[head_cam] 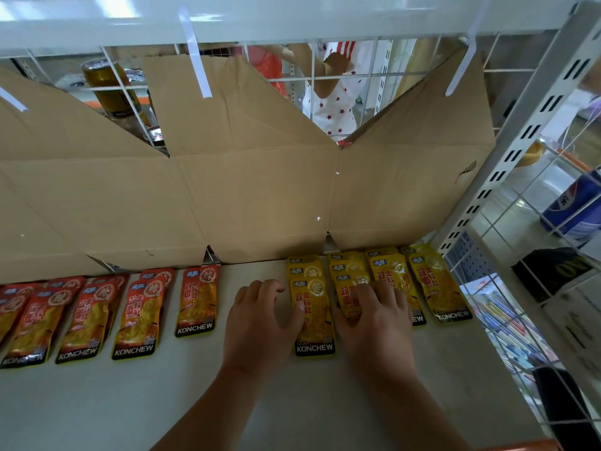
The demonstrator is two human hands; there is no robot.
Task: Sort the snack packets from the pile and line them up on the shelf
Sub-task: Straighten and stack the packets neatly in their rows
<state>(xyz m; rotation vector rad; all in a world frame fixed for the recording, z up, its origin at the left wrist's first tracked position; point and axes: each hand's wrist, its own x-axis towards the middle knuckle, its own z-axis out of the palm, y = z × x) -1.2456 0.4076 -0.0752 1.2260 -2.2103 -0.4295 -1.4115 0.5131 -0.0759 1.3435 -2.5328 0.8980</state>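
Orange-red KONCHEW snack packets [136, 317] lie in overlapping stacks along the left of the white shelf [227, 402]. Yellow KONCHEW packets [439, 288] lie in stacks at the right. My left hand [260, 323] rests on the shelf with its thumb against the left edge of the nearest yellow packet [315, 323]. My right hand [374, 317] lies on the neighbouring yellow stack [349, 288], fingers spread and bent over the packets, thumb at the first packet's right edge.
A flattened cardboard sheet [247, 196] stands against the wire-grid back. A white slotted upright [527, 125] and wire side panel [533, 288] close the right side. A person in a star-print top [331, 102] stands beyond the grid; a can [107, 86] shows through at the upper left.
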